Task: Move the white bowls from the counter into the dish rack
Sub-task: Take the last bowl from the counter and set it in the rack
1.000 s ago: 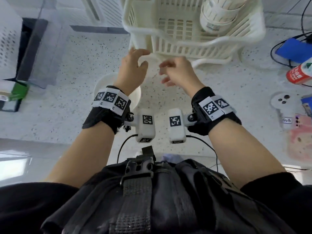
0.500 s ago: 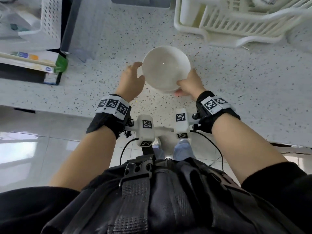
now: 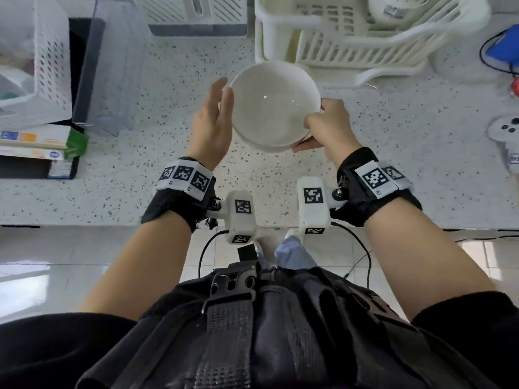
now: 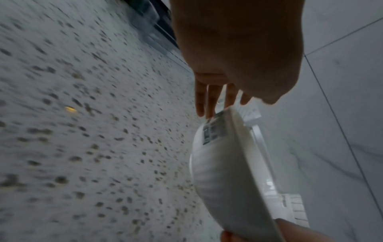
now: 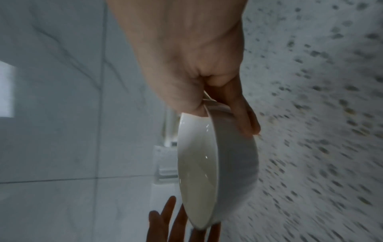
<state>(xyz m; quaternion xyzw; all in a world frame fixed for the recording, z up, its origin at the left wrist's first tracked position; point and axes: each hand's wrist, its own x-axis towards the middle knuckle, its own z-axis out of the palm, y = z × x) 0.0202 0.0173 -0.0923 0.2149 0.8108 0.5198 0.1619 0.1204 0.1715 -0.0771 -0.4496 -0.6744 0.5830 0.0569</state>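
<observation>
Bright even head view, warped edges, dim motion-blurred wrist views, floor glare

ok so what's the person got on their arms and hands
Both hands are bare. Each wrist wears a black band with a white strip of black square markers, plus a white camera block with a thin black cable. Black sleeves end above the elbows.

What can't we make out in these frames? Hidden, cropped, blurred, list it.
- Bowls already in the dish rack: head view cuts them at the top edge, so no count.
- Label on the white bowl: left wrist view, too blurred to read.
- Left hand contact with the bowl's side: fingers straight alongside it, touching or not unclear.
- Right hand fingers beneath the bowl: mostly hidden in the head view.
- Counter: motion-blurred in both wrist views.
</observation>
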